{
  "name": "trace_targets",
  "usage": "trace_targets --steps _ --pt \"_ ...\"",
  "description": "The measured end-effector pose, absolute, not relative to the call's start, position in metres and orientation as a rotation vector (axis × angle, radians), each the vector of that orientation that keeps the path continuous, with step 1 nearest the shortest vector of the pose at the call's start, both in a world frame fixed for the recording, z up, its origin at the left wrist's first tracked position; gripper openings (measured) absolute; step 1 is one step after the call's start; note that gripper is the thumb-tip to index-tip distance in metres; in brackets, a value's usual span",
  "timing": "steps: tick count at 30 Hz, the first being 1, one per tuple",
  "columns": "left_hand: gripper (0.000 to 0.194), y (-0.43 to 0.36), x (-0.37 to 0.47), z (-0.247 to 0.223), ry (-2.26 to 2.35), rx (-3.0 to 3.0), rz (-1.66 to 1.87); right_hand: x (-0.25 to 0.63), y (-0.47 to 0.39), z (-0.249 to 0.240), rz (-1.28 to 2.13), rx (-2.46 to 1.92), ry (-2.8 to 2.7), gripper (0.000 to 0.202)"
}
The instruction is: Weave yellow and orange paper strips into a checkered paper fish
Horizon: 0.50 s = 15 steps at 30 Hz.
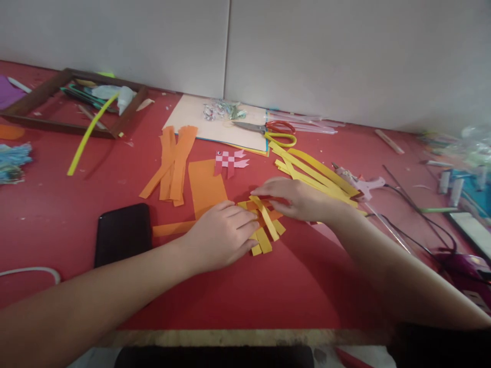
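Note:
My left hand [224, 235] lies over the left side of a small weave of orange and yellow paper strips [264, 240], fingers stretched across it. From the right, my right hand [289, 197] reaches in, its fingers closed at the upper end of a yellow paper strip [265, 217] that slants over the weave. The fingers partly cover the weave. Just behind the hands are an orange paper sheet [207, 186] and a pink checked paper fish [229, 161]. More yellow strips [314, 176] lie beyond my right hand, and orange strips [174, 163] lie to the left.
A black phone [123, 232] lies by my left forearm. Scissors [268, 130] rest on pale paper sheets [187, 120] near the wall. A wooden frame [111, 130] holds glue and tools. To the right are a pink glue gun [362, 186] and its cord [418, 207].

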State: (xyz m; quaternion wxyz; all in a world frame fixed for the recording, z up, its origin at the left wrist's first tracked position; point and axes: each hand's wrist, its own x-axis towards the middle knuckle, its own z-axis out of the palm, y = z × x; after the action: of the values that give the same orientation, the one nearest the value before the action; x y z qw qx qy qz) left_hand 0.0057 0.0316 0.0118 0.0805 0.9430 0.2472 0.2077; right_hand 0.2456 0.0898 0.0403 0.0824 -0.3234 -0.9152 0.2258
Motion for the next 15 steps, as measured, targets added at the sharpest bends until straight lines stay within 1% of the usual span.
trace_targets --steps 8,11,13,15 --pt "0.031 0.03 0.006 0.012 0.757 2.86 0.624 0.242 0.083 0.046 0.488 -0.874 -2.848 0.033" --pt "0.032 0.03 0.006 0.01 0.767 2.879 0.633 0.241 0.079 0.051 0.494 -0.878 -2.856 0.033" --pt "0.033 0.03 0.007 0.01 0.754 2.884 0.633 0.242 0.076 0.052 0.521 -0.882 -2.854 0.038" --pt "0.033 0.03 0.007 0.009 0.737 2.887 0.626 0.245 0.073 0.049 0.531 -0.871 -2.847 0.049"
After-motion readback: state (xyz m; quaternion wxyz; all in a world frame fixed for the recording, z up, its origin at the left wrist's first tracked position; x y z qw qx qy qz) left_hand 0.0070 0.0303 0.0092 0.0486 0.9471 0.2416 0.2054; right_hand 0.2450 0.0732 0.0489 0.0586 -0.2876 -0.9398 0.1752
